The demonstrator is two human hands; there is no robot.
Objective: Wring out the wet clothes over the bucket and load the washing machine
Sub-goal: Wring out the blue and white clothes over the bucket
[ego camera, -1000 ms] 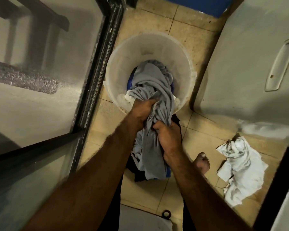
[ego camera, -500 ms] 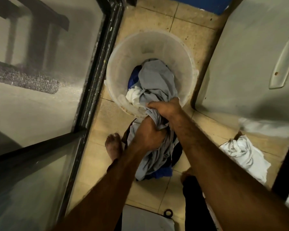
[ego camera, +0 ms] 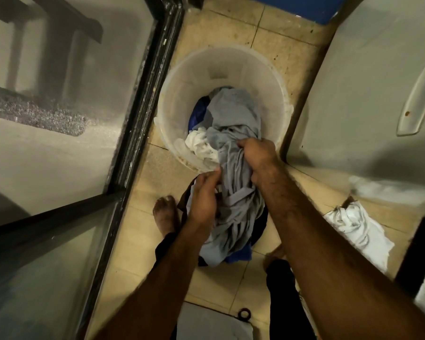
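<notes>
Left hand (ego camera: pixel 203 201) and right hand (ego camera: pixel 258 159) are gripping cloth (ego camera: pixel 236 192) over the bucket (ego camera: pixel 182 77), which is sitting tight between door (ego camera: pixel 59 123) and washer (ego camera: pixel 366 94); rag (ego camera: pixel 356 231) lying nearby.

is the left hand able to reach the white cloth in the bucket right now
Probably not yet: the left hand grips the grey garment. The white cloth lies in view just beyond it at the near rim of the bucket, so letting go should free the way.

no readable text, no labels, no brand marks, no numbers on any surface
</notes>
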